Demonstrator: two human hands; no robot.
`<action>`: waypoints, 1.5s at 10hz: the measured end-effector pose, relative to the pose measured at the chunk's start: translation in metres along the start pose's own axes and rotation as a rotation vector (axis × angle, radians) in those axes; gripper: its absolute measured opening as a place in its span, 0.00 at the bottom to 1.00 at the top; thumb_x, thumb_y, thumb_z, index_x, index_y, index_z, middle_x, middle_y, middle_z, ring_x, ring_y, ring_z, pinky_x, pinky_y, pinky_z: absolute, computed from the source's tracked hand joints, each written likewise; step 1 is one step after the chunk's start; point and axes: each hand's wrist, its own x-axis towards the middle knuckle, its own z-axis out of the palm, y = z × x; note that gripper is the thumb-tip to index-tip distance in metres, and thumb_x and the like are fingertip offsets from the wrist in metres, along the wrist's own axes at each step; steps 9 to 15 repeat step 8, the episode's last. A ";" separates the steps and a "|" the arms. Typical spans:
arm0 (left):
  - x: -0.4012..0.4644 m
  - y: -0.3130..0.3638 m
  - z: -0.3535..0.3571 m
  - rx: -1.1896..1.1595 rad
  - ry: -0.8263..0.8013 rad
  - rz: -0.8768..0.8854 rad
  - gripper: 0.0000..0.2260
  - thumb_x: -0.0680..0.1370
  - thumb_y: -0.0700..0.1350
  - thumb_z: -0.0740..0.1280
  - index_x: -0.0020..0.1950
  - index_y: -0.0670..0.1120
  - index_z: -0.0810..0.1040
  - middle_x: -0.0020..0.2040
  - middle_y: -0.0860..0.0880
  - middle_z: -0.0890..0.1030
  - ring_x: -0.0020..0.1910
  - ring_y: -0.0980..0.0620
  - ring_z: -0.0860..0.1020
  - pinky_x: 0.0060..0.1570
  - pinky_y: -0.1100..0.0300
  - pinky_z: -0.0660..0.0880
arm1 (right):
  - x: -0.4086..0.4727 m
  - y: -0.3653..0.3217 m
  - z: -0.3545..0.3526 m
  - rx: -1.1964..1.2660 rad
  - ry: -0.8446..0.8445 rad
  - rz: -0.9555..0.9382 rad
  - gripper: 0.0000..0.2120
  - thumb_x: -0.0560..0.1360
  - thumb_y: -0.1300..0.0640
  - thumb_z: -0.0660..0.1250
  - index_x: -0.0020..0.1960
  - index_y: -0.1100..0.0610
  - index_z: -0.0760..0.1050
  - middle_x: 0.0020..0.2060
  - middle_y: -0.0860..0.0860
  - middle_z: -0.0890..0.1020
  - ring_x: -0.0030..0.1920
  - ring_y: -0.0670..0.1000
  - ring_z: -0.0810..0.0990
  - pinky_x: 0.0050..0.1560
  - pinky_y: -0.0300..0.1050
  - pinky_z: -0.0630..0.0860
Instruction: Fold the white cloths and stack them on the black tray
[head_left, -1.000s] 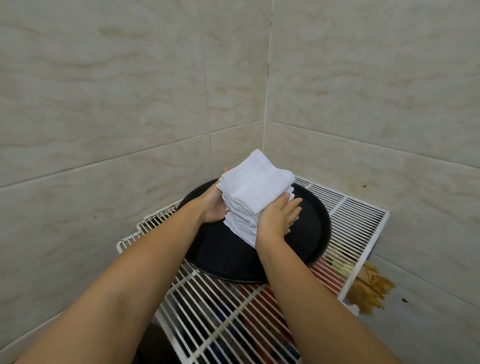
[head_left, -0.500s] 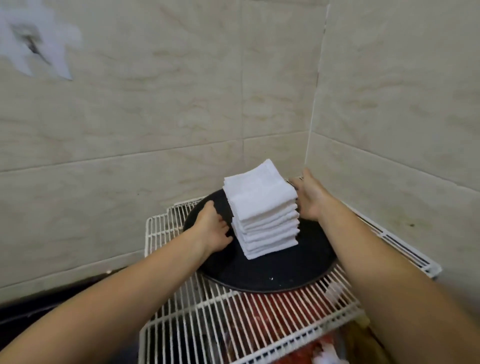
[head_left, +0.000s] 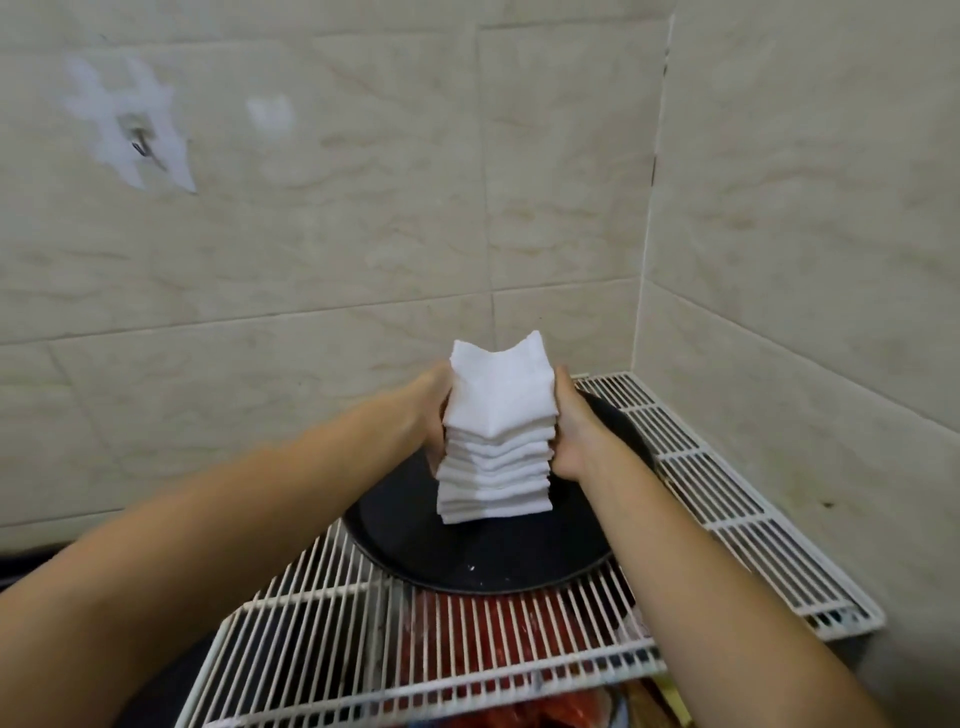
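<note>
A tall stack of folded white cloths stands on the round black tray. The stack holds several cloths, and the top ones bulge upward as they are squeezed. My left hand presses against the stack's left side, its fingers hidden behind the cloth. My right hand presses against the right side, so the stack is gripped between both hands. The stack's bottom rests on the tray.
The tray sits on a white wire rack in a tiled corner. Red items show beneath the rack. Tiled walls stand close behind and to the right. A hook with white residue is on the left wall.
Both hands have closed in on the stack's sides and now squeeze it. The view has shifted, so the corner sits further right.
</note>
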 end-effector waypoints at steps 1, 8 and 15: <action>-0.007 -0.012 -0.004 0.174 -0.100 0.129 0.21 0.75 0.52 0.61 0.62 0.40 0.75 0.66 0.38 0.73 0.63 0.33 0.68 0.66 0.31 0.56 | -0.008 -0.002 0.001 -0.007 0.014 -0.004 0.36 0.76 0.31 0.45 0.57 0.57 0.78 0.51 0.60 0.83 0.48 0.58 0.82 0.45 0.48 0.78; 0.013 -0.032 -0.002 -0.402 -0.101 -0.086 0.19 0.77 0.56 0.59 0.43 0.44 0.83 0.43 0.43 0.85 0.41 0.45 0.84 0.44 0.56 0.78 | -0.018 0.002 0.004 -0.137 0.021 -0.019 0.31 0.79 0.36 0.45 0.50 0.57 0.78 0.42 0.56 0.84 0.43 0.55 0.81 0.39 0.46 0.75; 0.013 -0.032 -0.002 -0.402 -0.101 -0.086 0.19 0.77 0.56 0.59 0.43 0.44 0.83 0.43 0.43 0.85 0.41 0.45 0.84 0.44 0.56 0.78 | -0.018 0.002 0.004 -0.137 0.021 -0.019 0.31 0.79 0.36 0.45 0.50 0.57 0.78 0.42 0.56 0.84 0.43 0.55 0.81 0.39 0.46 0.75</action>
